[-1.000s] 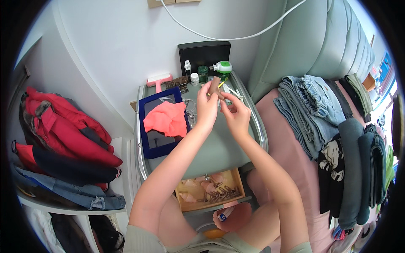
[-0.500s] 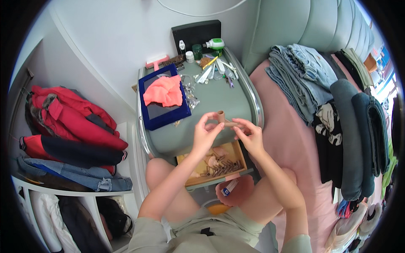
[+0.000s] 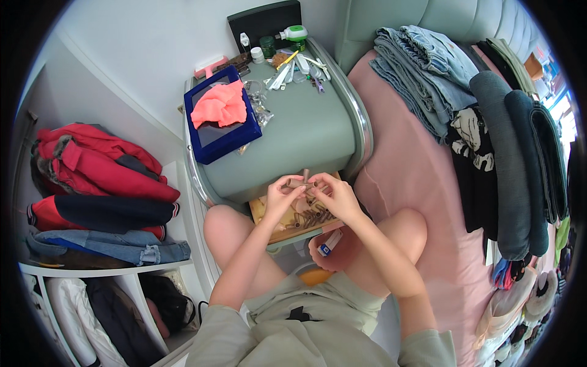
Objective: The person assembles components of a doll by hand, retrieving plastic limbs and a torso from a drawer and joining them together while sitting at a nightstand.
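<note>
Over the open wooden drawer (image 3: 282, 236), both my hands are brought close together around a few small brown tubes. Fingers of my left hand (image 3: 282, 197) pinch one brown tube (image 3: 294, 183) that lies sideways. Beside it, a second brown tube (image 3: 306, 174) stands upright between the hands. My right hand (image 3: 336, 197) has its fingertips closed on the tubes from the other side; which tube each finger touches is partly hidden. Below, several similar brown tubes (image 3: 317, 218) lie loose in the drawer, partly covered by my hands.
A blue tray (image 3: 212, 153) with a coral cloth (image 3: 220, 105) rests on the grey-green nightstand (image 3: 299, 131), near small bottles and clips. Beneath the drawer sits a pink scalloped bin (image 3: 348, 252). Folded jeans (image 3: 422, 76) lie on the bed at right; clothes fill shelves at left.
My hands have come down nearer the drawer and closer together, the tubes with them. The view has shifted, so the nightstand sits higher and further left.
</note>
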{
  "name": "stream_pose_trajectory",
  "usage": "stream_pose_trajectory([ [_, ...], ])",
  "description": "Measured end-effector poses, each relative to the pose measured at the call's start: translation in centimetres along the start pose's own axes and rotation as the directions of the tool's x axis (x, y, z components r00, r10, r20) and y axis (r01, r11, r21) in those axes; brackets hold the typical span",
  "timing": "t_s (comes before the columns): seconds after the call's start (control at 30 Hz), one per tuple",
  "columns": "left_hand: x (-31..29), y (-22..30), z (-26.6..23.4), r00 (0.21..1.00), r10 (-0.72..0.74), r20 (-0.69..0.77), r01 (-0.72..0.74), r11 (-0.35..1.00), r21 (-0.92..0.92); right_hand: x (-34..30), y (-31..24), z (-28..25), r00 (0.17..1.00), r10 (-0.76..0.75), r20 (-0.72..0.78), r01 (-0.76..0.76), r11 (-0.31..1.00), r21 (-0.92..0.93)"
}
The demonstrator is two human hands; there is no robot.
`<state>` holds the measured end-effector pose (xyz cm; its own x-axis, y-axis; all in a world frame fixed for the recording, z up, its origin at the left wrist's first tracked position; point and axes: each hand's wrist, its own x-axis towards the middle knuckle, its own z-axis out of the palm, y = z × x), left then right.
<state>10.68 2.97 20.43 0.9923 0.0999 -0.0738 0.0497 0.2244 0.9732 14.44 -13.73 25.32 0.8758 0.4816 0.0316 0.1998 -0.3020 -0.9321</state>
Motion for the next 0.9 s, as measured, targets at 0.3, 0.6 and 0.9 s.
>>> stream_pose_trajectory([
  [0.3, 0.5, -5.8, -0.9, 0.996, -0.071, 0.062, 0.069, 0.997, 0.04, -0.4, 4.1, 1.9, 0.99, 0.141, -0.004, -0.14, 0.981, -0.136],
  [0.6, -0.2, -12.0, -1.9, 0.98, -0.196, 0.044, 0.177, 0.945, 0.274, -1.5, 10.6, 5.1, 0.953, 0.279, -0.119, -0.303, 0.887, -0.347],
  [0.9, -0.7, -14.3, -2.3, 0.992, -0.117, -0.051, 0.128, 0.898, 0.42, -1.9, 13.8, 5.6, 0.936, 0.279, -0.215, -0.352, 0.711, -0.609],
])
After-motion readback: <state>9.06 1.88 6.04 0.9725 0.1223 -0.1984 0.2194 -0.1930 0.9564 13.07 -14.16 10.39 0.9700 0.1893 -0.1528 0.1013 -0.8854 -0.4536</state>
